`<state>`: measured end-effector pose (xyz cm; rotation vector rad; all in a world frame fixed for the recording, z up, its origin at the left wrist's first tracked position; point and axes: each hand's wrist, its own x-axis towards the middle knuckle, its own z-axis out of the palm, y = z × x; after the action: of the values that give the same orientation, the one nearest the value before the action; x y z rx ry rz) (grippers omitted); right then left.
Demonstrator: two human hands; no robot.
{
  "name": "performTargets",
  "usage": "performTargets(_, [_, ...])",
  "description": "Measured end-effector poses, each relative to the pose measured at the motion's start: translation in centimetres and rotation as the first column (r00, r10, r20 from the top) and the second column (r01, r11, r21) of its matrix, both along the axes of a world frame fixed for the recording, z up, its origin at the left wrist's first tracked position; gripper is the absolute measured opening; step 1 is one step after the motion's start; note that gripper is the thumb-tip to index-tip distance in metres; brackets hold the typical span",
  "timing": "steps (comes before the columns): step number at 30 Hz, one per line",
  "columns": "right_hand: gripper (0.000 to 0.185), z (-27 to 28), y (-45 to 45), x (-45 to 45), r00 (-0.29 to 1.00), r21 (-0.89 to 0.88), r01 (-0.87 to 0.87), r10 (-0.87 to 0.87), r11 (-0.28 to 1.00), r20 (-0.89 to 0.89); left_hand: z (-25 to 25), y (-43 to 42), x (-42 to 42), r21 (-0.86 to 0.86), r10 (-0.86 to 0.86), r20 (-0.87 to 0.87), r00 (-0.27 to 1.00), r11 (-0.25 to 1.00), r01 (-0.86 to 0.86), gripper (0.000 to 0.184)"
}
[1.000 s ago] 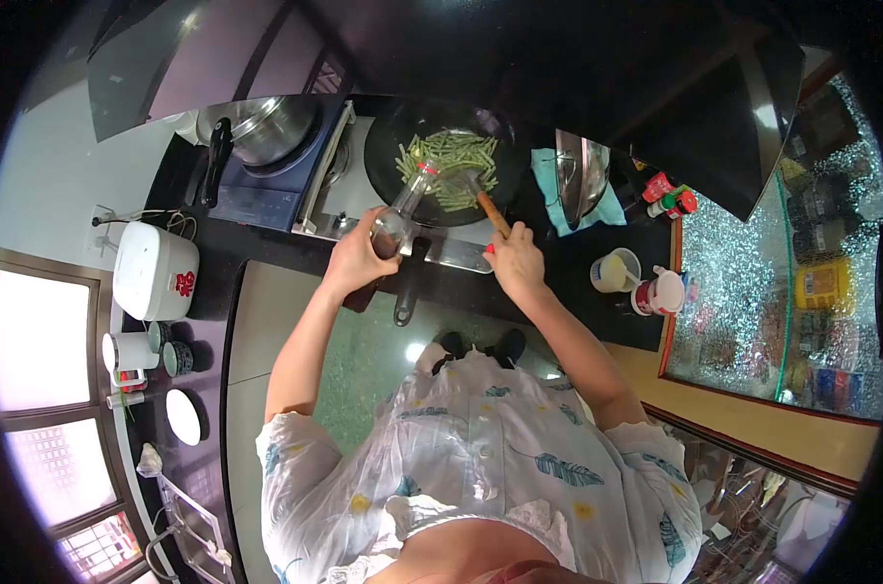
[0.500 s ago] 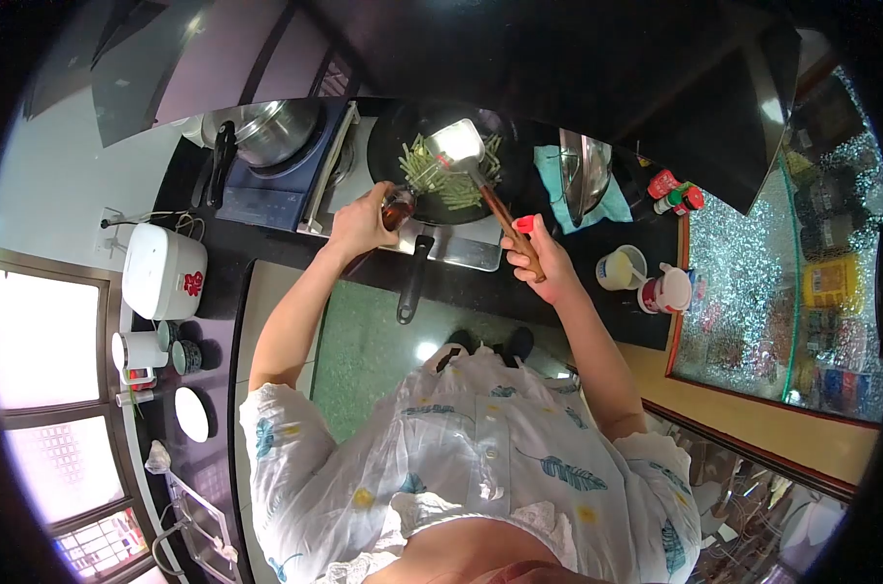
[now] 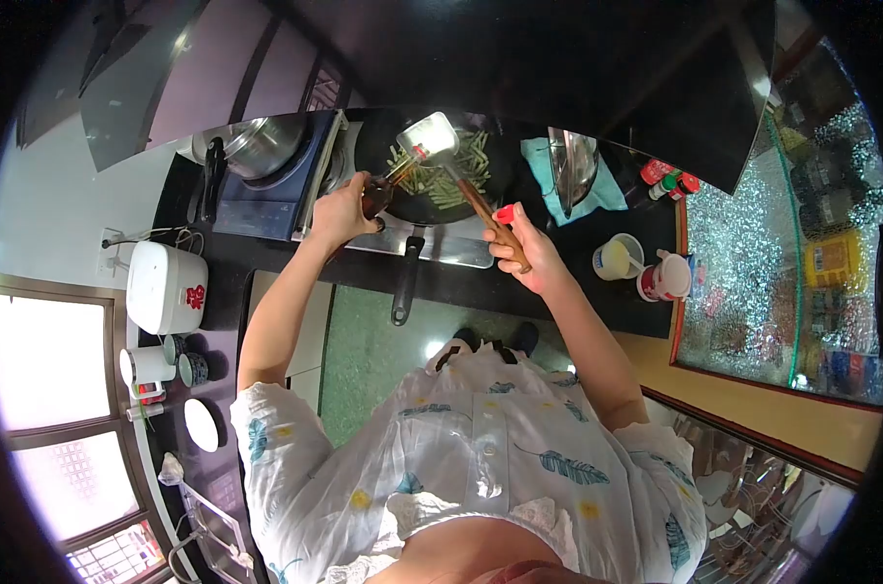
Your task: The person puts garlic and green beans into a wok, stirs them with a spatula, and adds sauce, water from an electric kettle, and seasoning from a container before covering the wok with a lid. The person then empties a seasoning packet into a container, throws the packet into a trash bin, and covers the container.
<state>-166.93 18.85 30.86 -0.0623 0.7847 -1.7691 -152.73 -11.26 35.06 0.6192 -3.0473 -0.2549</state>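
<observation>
My left hand (image 3: 339, 212) is closed around a dark brown glass bottle (image 3: 376, 198), tilted so its neck points at the spatula's metal head (image 3: 430, 139). My right hand (image 3: 531, 255) grips the wooden handle of that spatula. A small red cap (image 3: 504, 213) sits between the thumb and fingers of the same hand. The spatula head is held over a black frying pan (image 3: 503, 195). Cut green beans (image 3: 449, 185) lie spread in the pan under it. Whether liquid is leaving the bottle I cannot make out.
The pan's black handle (image 3: 405, 282) juts toward me over the counter edge. A steel pot (image 3: 271, 146) stands on the left cooker. To the right are a metal lid (image 3: 573, 170) on a teal cloth (image 3: 612, 193), a tub with a spoon (image 3: 617, 258) and a lidded jar (image 3: 663, 277).
The bottle's neck has come up close to the edge of the spatula head. The spatula has shifted a little left along with the view. Both hands keep their hold.
</observation>
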Motion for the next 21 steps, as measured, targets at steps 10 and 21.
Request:
performTargets(10, [0.042,0.5,-0.2,-0.2,1.000,0.021,-0.016,0.016,1.000,-0.004,0.4,-0.8,-0.2,-0.104,-0.014,-0.014,1.000,0.994,0.012,0.073])
performTargets(21, [0.042,0.8,-0.6,-0.1,1.000,0.048,-0.019,0.020,0.999,-0.016,0.7,-1.0,-0.1,-0.128,0.008,-0.002,1.000,0.992,-0.008,0.076])
